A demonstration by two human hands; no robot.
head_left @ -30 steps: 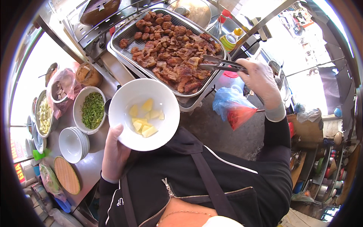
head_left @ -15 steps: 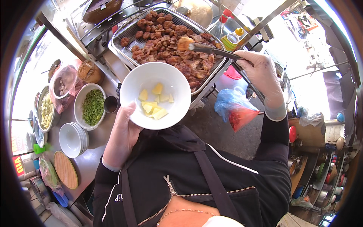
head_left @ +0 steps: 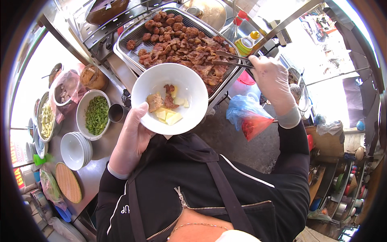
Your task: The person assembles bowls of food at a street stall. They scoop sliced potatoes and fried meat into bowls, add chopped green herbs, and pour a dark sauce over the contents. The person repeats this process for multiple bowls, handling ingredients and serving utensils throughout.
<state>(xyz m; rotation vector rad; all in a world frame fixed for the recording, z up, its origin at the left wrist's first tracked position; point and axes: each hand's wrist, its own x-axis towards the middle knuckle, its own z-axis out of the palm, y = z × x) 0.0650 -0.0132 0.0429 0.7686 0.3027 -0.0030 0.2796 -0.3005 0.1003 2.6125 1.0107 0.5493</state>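
My gloved left hand (head_left: 135, 139) grips the white bowl (head_left: 197, 90) by its near left side, thumb over the rim. Inside the bowl lie pale yellow chunks (head_left: 173, 118) and pieces of browned meat (head_left: 168, 98). In my gloved right hand (head_left: 274, 82) are metal tongs (head_left: 231, 59), their two arms apart over the right part of a mesh-lined tray (head_left: 125, 52). Grilled meat slices (head_left: 197, 60) and browned meatballs (head_left: 177, 25) cover much of that tray. Nothing shows between the tongs' tips.
To the left stand a basket of chopped greens (head_left: 96, 115), stacked white bowls (head_left: 73, 151), a dark cup (head_left: 117, 112), a jar (head_left: 94, 77) and a round wooden board (head_left: 67, 182). A yellow-capped bottle (head_left: 246, 42) stands beside the tray. A blue-and-red plastic bag (head_left: 250, 115) hangs at right.
Meat pieces have been let go into the bowl; before, the tongs held one over the tray. The tongs' arms have parted. The bowl has shifted slightly right and up.
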